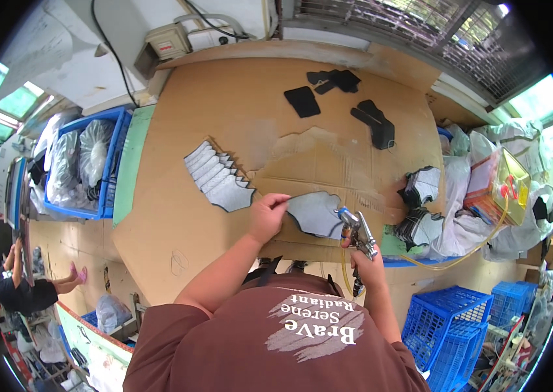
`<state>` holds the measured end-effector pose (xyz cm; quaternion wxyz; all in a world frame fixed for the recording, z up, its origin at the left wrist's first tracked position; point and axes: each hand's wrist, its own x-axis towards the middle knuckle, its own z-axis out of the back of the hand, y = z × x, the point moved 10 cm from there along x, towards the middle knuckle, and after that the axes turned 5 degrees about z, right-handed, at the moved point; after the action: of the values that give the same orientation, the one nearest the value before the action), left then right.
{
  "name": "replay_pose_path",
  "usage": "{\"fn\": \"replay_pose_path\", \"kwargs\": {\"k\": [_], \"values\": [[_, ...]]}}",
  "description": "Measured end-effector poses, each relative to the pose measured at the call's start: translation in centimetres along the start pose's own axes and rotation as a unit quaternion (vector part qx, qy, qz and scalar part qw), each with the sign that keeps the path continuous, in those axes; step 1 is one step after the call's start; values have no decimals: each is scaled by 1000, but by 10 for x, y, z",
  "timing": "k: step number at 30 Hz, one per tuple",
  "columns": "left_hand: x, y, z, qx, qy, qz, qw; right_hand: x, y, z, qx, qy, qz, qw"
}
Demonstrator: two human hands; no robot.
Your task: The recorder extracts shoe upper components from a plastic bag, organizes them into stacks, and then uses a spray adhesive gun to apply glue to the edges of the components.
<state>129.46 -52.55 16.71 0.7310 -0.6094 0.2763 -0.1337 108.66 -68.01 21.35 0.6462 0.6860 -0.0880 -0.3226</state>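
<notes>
A grey cut panel with a dark edge point(315, 214) lies on the cardboard-covered table in front of me. My left hand point(268, 215) is closed, its fingertips pinching the panel's left edge. In my right hand point(368, 262) is a metal spray gun point(364, 240), its blue-ringed nozzle close to the panel's right edge. A yellowish hose hangs from the gun. Left of the panel, several similar grey pieces point(214, 175) lie overlapped in a slanting row. Two stacks of grey, dark-edged pieces point(420, 228) stand at the table's right side.
Black cut pieces point(302, 102) lie on the far part of the cardboard point(178, 124). A blue crate point(117, 163) with plastic-wrapped bundles stands left. At right are a yellow-lidded container point(508, 179), plastic bags, and blue crates point(446, 326) lower down. Another person point(25, 291) is far left.
</notes>
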Motion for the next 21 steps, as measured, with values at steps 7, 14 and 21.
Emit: {"fn": "replay_pose_path", "kwargs": {"k": [7, 14, 21], "values": [[-5, 114, 138, -226, -214, 147, 939, 1, 2, -14, -11, 47, 22, 999], [-2, 134, 182, -64, -272, 152, 948, 3, 6, -26, -10, 72, -10, 997], [-6, 54, 140, 250, -278, -30, 927, 4, 5, -27, -45, 70, 4, 997]]}}
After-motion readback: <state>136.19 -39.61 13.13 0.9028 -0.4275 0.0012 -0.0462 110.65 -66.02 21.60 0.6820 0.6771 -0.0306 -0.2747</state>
